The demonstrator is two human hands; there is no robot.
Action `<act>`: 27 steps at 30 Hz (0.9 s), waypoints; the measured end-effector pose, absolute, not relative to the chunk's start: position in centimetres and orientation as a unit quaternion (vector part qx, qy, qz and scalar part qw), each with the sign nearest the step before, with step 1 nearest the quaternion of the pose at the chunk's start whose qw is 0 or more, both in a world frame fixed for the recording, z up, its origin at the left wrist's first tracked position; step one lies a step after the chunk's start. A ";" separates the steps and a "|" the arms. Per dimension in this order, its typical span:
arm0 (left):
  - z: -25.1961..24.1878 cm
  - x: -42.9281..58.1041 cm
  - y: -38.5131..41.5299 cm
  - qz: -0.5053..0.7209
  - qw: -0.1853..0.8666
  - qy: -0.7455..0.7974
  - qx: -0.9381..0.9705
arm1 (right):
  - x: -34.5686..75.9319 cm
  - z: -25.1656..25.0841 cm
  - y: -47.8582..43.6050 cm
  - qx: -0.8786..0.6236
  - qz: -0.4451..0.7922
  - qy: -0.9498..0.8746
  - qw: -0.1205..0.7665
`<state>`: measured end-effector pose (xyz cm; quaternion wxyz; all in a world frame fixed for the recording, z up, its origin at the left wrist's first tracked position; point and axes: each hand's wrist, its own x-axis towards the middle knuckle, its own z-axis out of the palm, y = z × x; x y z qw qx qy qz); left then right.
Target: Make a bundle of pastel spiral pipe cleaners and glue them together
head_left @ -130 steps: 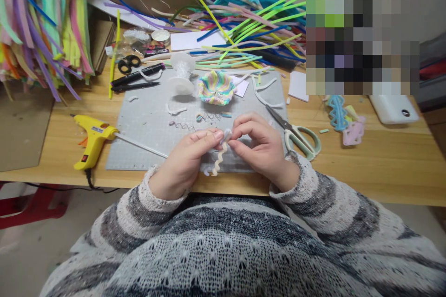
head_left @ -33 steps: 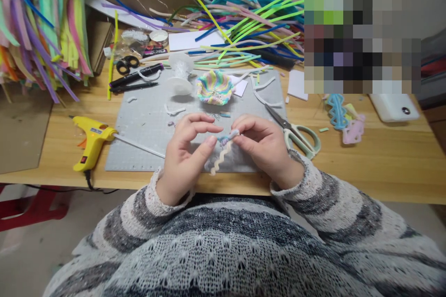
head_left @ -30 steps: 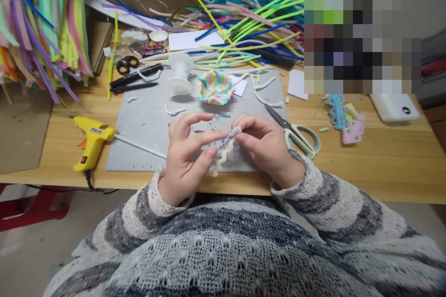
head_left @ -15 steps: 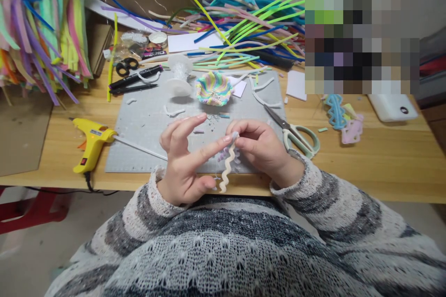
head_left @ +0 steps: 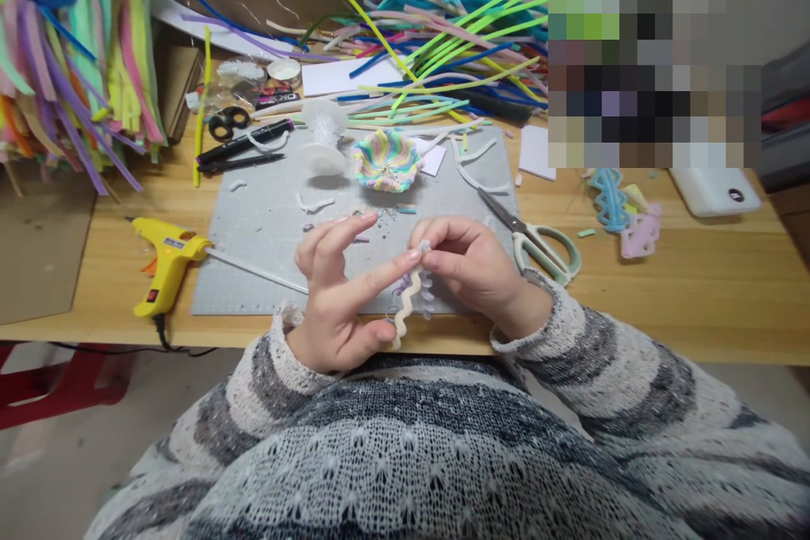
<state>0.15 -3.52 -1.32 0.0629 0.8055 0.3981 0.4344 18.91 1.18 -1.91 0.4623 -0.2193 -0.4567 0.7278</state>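
My right hand pinches the top ends of wavy pipe cleaners between thumb and fingertips, over the near edge of the grey cutting mat. A cream wavy pipe cleaner hangs down from that pinch, with lilac wavy ones partly hidden behind it. My left hand is open, its fingers spread. Its index fingertip touches the bundle's top beside the right fingertips. The left thumb tip is at the cream strip's lower end; whether it presses on it I cannot tell.
Right of my hands lie scissors; to the left, a yellow glue gun with its stick over the mat. Beyond stand a spool of clear cord and a striped pastel pipe-cleaner bowl. Loose pipe cleaners pile up behind.
The cream strip's lower end has swung slightly left, up to my left thumb. Both hands stay in nearly the same pose, and the view has shifted a little.
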 end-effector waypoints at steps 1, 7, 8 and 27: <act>-1.3 0.2 -3.5 0.434 0.065 0.396 0.807 | 18.9 -1.9 1.2 -0.219 0.727 -0.456 0.464; -1.3 0.2 -3.5 0.432 0.072 0.393 0.809 | 18.8 -1.7 1.3 -0.224 0.726 -0.452 0.467; -1.3 0.2 -3.5 0.431 0.072 0.394 0.808 | 18.8 -1.7 1.3 -0.225 0.725 -0.451 0.469; -1.1 0.4 -3.6 0.421 0.084 0.396 0.812 | 18.8 -1.7 1.3 -0.228 0.717 -0.459 0.473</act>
